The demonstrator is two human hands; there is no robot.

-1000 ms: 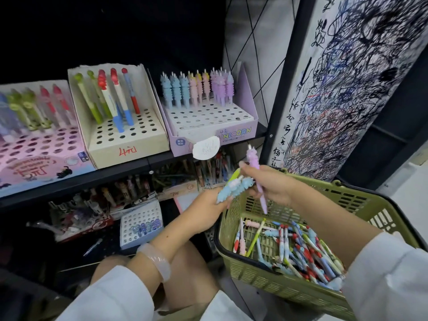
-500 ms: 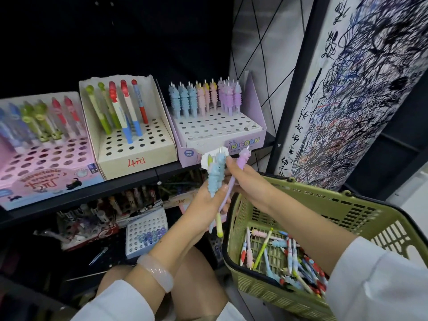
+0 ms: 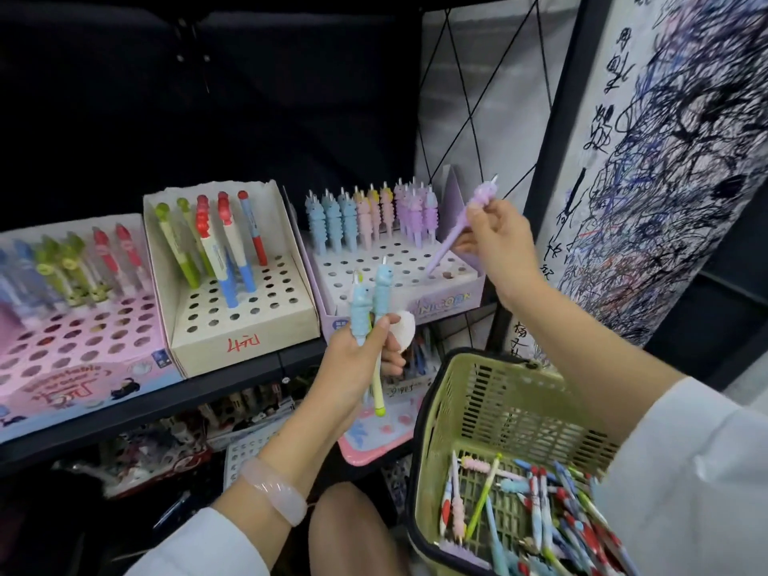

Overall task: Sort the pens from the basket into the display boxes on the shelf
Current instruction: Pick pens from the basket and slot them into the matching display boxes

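Right hand [image 3: 496,239] pinches the purple pen [image 3: 455,234] tilted — tip down-left, just over the unicorn box [image 3: 453,295] holes. Left hand [image 3: 357,363] grips two blue pens [image 3: 368,305], nearer the basket [image 3: 494,392].

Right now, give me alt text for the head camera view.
The right hand lowers a purple unicorn pen toward the holed lilac display box on the shelf, while the left hand grips blue unicorn pens beside a green plastic basket.
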